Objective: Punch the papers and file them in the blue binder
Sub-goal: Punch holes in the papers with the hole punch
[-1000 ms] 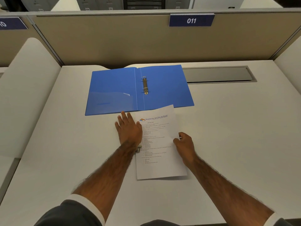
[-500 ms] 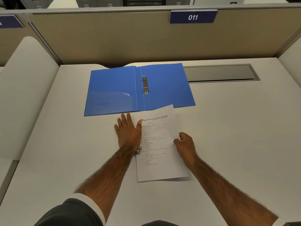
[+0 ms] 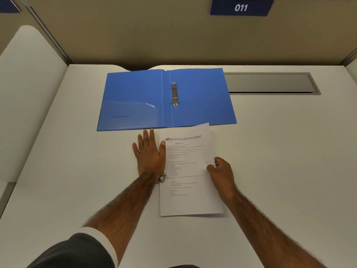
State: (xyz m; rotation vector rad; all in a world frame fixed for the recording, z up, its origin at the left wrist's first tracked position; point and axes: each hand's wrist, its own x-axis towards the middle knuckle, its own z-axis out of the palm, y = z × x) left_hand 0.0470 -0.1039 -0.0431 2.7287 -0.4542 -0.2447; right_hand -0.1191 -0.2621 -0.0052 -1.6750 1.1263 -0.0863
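The blue binder (image 3: 201,97) lies open flat at the back of the desk, its metal ring mechanism (image 3: 174,94) right of the spine. Printed papers (image 3: 190,171) lie just in front of it, their top edge overlapping the binder's front edge. My left hand (image 3: 149,155) lies flat, fingers extended, on the papers' left edge. It covers a small metal hole punch (image 3: 161,177), of which only a bit shows by the wrist. My right hand (image 3: 220,171) pinches the papers' right edge.
A grey recessed cable tray (image 3: 270,83) sits in the desk right of the binder. Beige partition walls (image 3: 154,31) close off the back, with a sign reading 011 (image 3: 241,7). White side panels (image 3: 29,93) stand at the left.
Both hands and the papers stay almost where they were. My left fingers have drawn a little closer together.
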